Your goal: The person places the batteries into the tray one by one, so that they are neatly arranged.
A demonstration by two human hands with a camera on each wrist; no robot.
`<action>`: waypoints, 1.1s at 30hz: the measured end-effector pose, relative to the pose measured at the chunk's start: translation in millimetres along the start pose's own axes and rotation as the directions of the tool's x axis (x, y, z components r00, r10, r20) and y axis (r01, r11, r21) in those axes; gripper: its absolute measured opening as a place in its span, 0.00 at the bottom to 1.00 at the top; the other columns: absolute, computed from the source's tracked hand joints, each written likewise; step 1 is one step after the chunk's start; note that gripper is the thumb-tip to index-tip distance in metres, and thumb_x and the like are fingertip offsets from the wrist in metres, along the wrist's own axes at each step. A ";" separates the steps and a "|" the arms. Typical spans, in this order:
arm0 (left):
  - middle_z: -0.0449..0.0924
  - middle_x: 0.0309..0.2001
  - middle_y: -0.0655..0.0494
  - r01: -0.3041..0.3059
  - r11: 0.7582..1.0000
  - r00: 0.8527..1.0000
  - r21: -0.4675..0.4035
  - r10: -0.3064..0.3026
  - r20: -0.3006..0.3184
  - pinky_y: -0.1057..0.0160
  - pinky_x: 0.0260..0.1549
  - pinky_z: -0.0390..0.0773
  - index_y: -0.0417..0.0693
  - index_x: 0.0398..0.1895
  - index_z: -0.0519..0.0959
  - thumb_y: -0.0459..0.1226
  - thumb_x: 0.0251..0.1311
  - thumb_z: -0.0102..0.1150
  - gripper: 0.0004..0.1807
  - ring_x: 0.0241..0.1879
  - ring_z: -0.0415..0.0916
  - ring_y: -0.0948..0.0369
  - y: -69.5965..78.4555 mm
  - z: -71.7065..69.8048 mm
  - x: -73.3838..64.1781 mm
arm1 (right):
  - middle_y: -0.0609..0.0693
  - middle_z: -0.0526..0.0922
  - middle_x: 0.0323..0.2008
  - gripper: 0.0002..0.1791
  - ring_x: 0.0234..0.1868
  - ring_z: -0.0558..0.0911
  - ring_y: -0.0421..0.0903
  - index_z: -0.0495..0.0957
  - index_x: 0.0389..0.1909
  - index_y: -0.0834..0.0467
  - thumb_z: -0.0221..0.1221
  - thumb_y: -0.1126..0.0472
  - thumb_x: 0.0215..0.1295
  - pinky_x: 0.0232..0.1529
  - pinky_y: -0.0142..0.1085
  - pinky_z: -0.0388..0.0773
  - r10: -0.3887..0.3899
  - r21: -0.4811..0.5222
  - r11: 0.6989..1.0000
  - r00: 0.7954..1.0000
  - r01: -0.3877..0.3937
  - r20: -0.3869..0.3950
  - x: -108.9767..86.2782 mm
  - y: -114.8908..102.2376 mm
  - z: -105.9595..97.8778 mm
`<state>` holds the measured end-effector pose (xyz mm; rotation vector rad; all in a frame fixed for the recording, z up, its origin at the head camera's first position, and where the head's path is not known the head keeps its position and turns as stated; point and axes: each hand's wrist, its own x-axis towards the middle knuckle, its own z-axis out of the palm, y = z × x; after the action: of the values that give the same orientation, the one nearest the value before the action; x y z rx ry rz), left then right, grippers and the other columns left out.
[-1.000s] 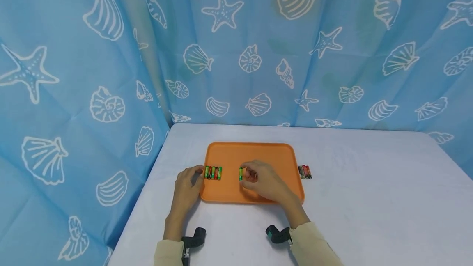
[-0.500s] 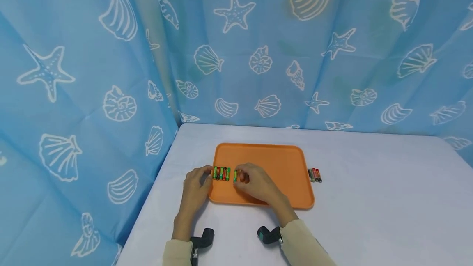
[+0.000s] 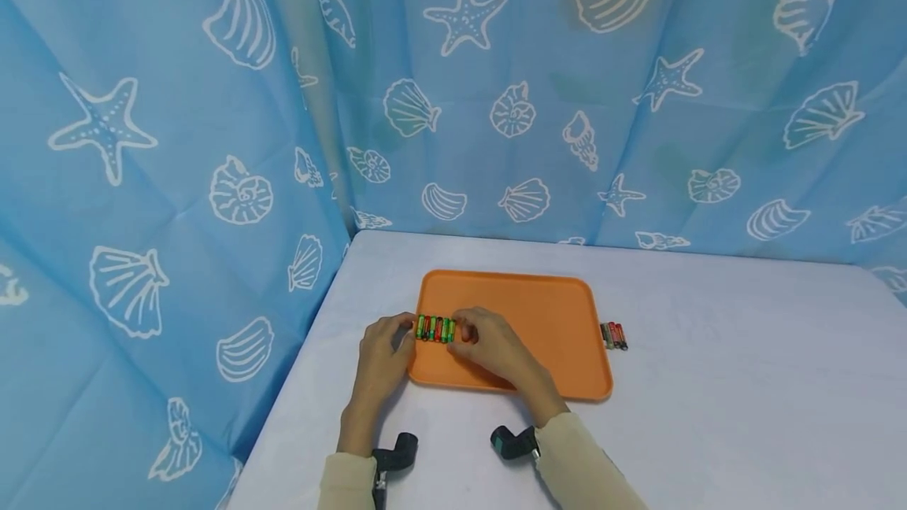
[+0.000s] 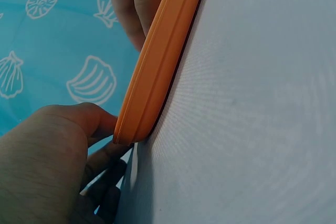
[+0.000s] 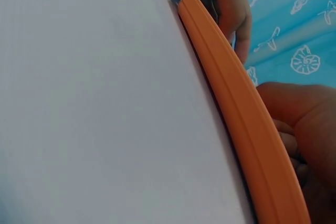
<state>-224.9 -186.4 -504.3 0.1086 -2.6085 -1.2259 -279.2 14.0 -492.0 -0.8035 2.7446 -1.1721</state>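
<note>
Orange tray [image 3: 538, 313], battery row [image 3: 433, 329] at its 9 o'clock. Right hand [image 3: 492, 346] pinches the row's 3 o'clock end battery [image 3: 451, 330]; left hand [image 3: 381, 356] half-curled at 9, grip unclear.

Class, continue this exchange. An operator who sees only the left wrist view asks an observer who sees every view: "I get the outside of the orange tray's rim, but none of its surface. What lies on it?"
Observer: A row of red and green batteries lies on the orange tray, close to its left edge.

Operator: What is the right hand doing? I see only some fingers past the rim.

Observer: It pinches the end battery at the right end of that row.

Operator: Is there anything outside the tray?

Observer: Yes, a smaller group of batteries lies on the white table, just past the tray's right edge.
</note>
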 end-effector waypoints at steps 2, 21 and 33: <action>0.79 0.53 0.52 0.004 1.000 1.000 0.001 -0.004 -0.002 0.43 0.68 0.57 0.48 0.58 0.79 0.36 0.69 0.56 0.16 0.66 0.64 0.49 0.1 0.3 -0.8 | 0.46 0.75 0.31 0.23 0.33 0.72 0.42 0.79 0.54 0.58 0.72 0.56 0.60 0.34 0.33 0.73 -0.007 0.010 1.000 1.000 0.007 0.008 -2.2 0.4 -2.6; 0.78 0.54 0.52 0.013 1.000 1.000 -0.013 -0.013 0.019 0.44 0.68 0.57 0.48 0.59 0.79 0.37 0.70 0.56 0.17 0.67 0.63 0.49 -0.9 1.1 -4.3 | 0.40 0.75 0.33 0.18 0.33 0.75 0.39 0.81 0.54 0.60 0.66 0.60 0.66 0.34 0.32 0.77 -0.091 -0.074 0.994 0.992 0.085 -0.083 -51.3 20.3 -65.1; 0.78 0.54 0.52 0.000 1.000 1.000 -0.026 0.001 0.020 0.44 0.69 0.55 0.48 0.59 0.79 0.36 0.70 0.55 0.17 0.67 0.63 0.49 0.5 -0.3 -1.3 | 0.40 0.75 0.33 0.18 0.33 0.74 0.40 0.80 0.54 0.59 0.67 0.61 0.64 0.34 0.34 0.78 -0.068 -0.164 0.986 0.987 0.043 -0.148 -79.9 48.0 -102.2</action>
<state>-223.5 -186.1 -504.1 0.0917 -2.6078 -1.2672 -256.2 147.5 -464.3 -0.8448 2.9926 -1.0754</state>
